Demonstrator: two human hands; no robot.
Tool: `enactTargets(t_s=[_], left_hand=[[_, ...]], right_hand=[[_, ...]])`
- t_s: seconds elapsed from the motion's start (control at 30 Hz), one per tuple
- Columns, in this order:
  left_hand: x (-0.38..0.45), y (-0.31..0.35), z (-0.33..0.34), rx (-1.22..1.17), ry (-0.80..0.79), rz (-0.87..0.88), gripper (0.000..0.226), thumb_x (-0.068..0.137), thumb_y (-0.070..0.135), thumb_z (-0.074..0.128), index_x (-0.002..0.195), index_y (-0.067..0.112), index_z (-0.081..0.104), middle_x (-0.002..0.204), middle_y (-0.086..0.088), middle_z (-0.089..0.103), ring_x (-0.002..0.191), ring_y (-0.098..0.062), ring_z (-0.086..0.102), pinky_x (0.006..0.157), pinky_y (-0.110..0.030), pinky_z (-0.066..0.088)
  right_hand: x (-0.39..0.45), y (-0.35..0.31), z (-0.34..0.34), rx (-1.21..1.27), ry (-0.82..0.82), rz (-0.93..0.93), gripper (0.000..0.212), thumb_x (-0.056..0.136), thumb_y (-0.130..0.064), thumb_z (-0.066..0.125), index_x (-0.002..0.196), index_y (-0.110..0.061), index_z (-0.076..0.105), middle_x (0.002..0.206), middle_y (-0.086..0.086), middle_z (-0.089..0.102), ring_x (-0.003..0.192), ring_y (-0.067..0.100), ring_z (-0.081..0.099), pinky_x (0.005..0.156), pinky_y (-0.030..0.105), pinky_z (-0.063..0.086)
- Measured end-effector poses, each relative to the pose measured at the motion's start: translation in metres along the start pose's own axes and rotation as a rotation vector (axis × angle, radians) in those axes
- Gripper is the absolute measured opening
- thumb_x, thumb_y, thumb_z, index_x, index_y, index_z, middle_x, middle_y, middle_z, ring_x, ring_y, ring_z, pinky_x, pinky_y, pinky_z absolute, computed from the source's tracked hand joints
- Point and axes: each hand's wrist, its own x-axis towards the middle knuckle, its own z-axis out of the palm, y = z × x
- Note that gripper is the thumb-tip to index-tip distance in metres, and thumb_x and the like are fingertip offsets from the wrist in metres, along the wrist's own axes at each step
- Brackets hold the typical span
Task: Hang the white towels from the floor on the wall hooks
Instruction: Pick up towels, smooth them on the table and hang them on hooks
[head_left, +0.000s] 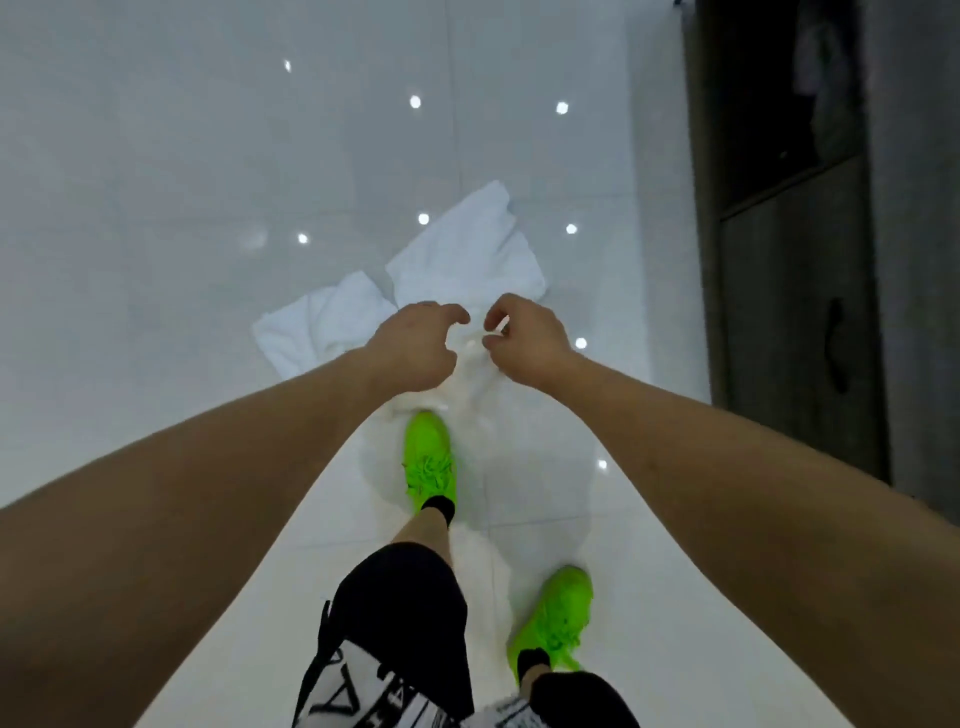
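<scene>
Towels: two white ones lie crumpled on the glossy white tiled floor (156, 208), the larger towel (467, 249) farther from the person, the smaller towel (322, 322) to its left, their edges just beside each other. A third white towel (475, 364) is lifted and hangs down between the two hands toward the feet; its lower part blends with the floor and its outline is hard to trace.

Left hand (415, 348): fingers curled, over the top edge of the hanging towel; whether they actually clamp the cloth cannot be told. Right hand (524, 338): thumb and fingers pinched together on a small fold of the same towel's upper edge. The hands are near each other, not touching.

Footwear: neon green shoes with black socks, left shoe (428, 457) forward and just under the hanging cloth, right shoe (556, 618) back. Shorts (400, 623) black with a white panel carrying black lettering; too distorted to read.

Storage: dark wooden cabinet (789, 260) along the right edge, with an open upper compartment; contents blurred, something pale hanging inside, not identifiable. Lower door shut, dark handle (836, 343) on it.

Floor shows round bright reflections of ceiling lights.
</scene>
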Motion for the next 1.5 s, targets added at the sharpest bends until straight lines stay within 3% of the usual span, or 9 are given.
enactTargets(t_s=[0.2, 0.33, 0.43, 0.67, 0.87, 0.93, 1.13, 1.27, 1.5], left_hand=[[-0.12, 0.152, -0.061, -0.108, 0.136, 0.181, 0.059, 0.087, 0.004, 0.05, 0.137, 0.036, 0.05, 0.133, 0.008, 0.055, 0.118, -0.016, 0.051, 0.093, -0.031, 0.045], [-0.201, 0.254, -0.076, -0.118, 0.313, 0.312, 0.008, 0.085, 0.031, 0.066, 0.091, 0.031, 0.062, 0.108, 0.006, 0.066, 0.096, -0.017, 0.06, 0.08, -0.031, 0.049], [-0.252, 0.336, -0.085, -0.162, 0.475, 0.404, 0.011, 0.079, 0.034, 0.067, 0.076, 0.026, 0.062, 0.083, 0.002, 0.067, 0.08, -0.018, 0.06, 0.067, -0.031, 0.048], [-0.339, 0.5, -0.098, -0.243, 0.828, 0.601, 0.006, 0.086, 0.024, 0.058, 0.08, 0.023, 0.059, 0.075, 0.003, 0.059, 0.071, -0.015, 0.053, 0.058, -0.026, 0.039], [-0.356, 0.593, -0.131, -0.297, 1.041, 0.598, 0.012, 0.09, 0.023, 0.054, 0.095, 0.023, 0.065, 0.092, 0.0, 0.062, 0.089, -0.022, 0.055, 0.079, -0.031, 0.045], [-0.344, 0.622, -0.143, -0.293, 0.958, 0.607, 0.017, 0.086, 0.019, 0.054, 0.093, 0.027, 0.067, 0.094, 0.0, 0.065, 0.092, -0.023, 0.059, 0.08, -0.032, 0.05], [-0.27, 0.717, -0.135, -0.107, 0.096, 0.74, 0.041, 0.076, 0.028, 0.079, 0.116, 0.026, 0.066, 0.111, 0.003, 0.071, 0.103, -0.015, 0.068, 0.091, -0.035, 0.055], [-0.223, 0.785, -0.121, -0.216, 0.16, 0.8, 0.011, 0.086, 0.028, 0.073, 0.097, 0.024, 0.073, 0.089, 0.01, 0.075, 0.084, -0.005, 0.07, 0.071, -0.02, 0.054], [-0.188, 0.848, -0.157, -0.529, 0.416, 0.748, 0.02, 0.087, 0.013, 0.057, 0.096, 0.021, 0.074, 0.091, -0.001, 0.073, 0.083, -0.019, 0.067, 0.073, -0.033, 0.055]], right_hand=[[-0.162, -0.026, -0.143, 0.314, 0.176, -0.227, 0.007, 0.096, -0.011, 0.053, 0.094, -0.018, 0.053, 0.074, -0.005, 0.051, 0.061, 0.008, 0.047, 0.046, 0.01, 0.037], [-0.276, -0.009, -0.225, 0.355, 0.328, -0.367, 0.006, 0.095, -0.019, 0.057, 0.094, -0.022, 0.051, 0.073, -0.005, 0.053, 0.062, 0.01, 0.049, 0.055, 0.021, 0.039], [-0.355, 0.013, -0.285, 0.37, 0.423, -0.429, 0.027, 0.087, -0.038, 0.068, 0.103, -0.023, 0.053, 0.071, -0.005, 0.055, 0.063, 0.008, 0.052, 0.058, 0.024, 0.041], [-0.475, 0.082, -0.405, 0.213, 0.45, -0.505, 0.016, 0.073, -0.026, 0.077, 0.073, -0.018, 0.064, 0.069, -0.003, 0.059, 0.063, 0.01, 0.056, 0.059, 0.028, 0.045], [-0.502, 0.138, -0.492, 0.144, 0.564, -0.431, 0.022, 0.08, -0.022, 0.073, 0.074, -0.004, 0.065, 0.062, -0.006, 0.052, 0.059, 0.008, 0.049, 0.059, 0.024, 0.038], [-0.496, 0.156, -0.523, 0.169, 0.659, -0.395, 0.034, 0.083, -0.027, 0.069, 0.079, 0.006, 0.062, 0.065, 0.001, 0.05, 0.061, 0.012, 0.048, 0.06, 0.028, 0.037], [-0.49, 0.165, -0.626, 0.427, 0.797, -0.524, 0.039, 0.083, -0.04, 0.068, 0.09, -0.002, 0.071, 0.078, 0.014, 0.069, 0.07, 0.016, 0.062, 0.066, 0.036, 0.052], [-0.487, 0.187, -0.686, 0.328, 0.814, -0.477, 0.028, 0.088, -0.035, 0.07, 0.09, -0.007, 0.073, 0.087, 0.014, 0.073, 0.073, 0.015, 0.065, 0.067, 0.034, 0.055], [-0.476, 0.276, -0.769, -0.177, 0.47, -0.078, 0.026, 0.078, -0.028, 0.082, 0.081, -0.005, 0.07, 0.063, 0.002, 0.058, 0.057, 0.017, 0.053, 0.044, 0.022, 0.041]])
